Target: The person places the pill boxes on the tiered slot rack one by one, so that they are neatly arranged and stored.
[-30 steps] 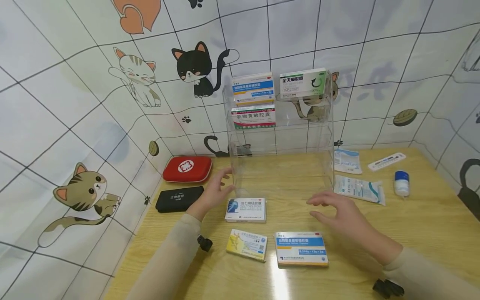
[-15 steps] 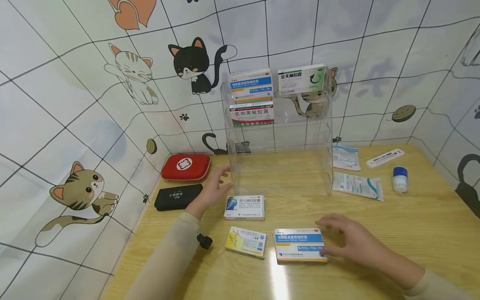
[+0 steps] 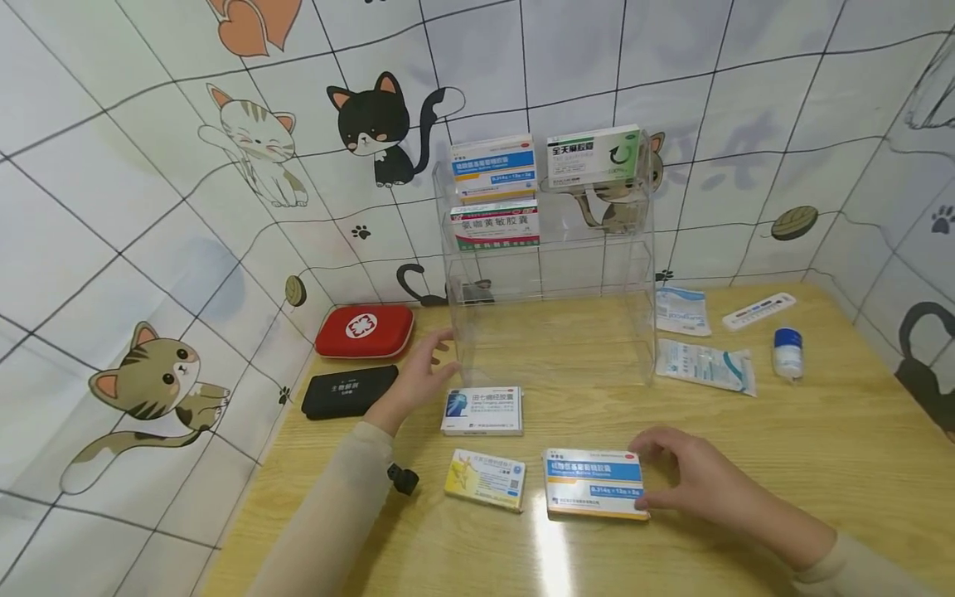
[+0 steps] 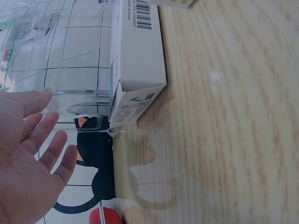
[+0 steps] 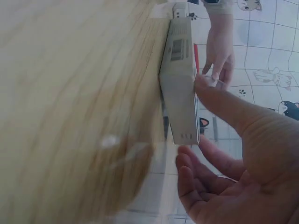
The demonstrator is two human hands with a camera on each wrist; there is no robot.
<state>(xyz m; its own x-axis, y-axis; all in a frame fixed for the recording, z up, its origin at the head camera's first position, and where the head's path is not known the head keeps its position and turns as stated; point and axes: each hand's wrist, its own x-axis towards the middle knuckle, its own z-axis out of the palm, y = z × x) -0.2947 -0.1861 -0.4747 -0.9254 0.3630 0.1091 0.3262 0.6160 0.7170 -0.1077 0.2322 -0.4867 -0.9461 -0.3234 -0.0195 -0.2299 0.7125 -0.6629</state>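
In the head view, a blue-and-white box [image 3: 594, 483] is seen lying on the wooden table [image 3: 582, 414], just to the right of a yellow box [image 3: 485, 481]. Its right end is met by the right hand [image 3: 690, 477], with the thumb by the near corner and the bent fingers by the far one. Whether the box is pinched tight cannot be told. The left hand [image 3: 421, 373] is held with its fingers loosely spread beside the clear rack [image 3: 589, 244], and nothing is gripped by it. The box is likely light, made of thin, smooth card, and easily dented if squeezed too hard. It is best held by its two long edges near the right end, so the flat front is not pushed in.
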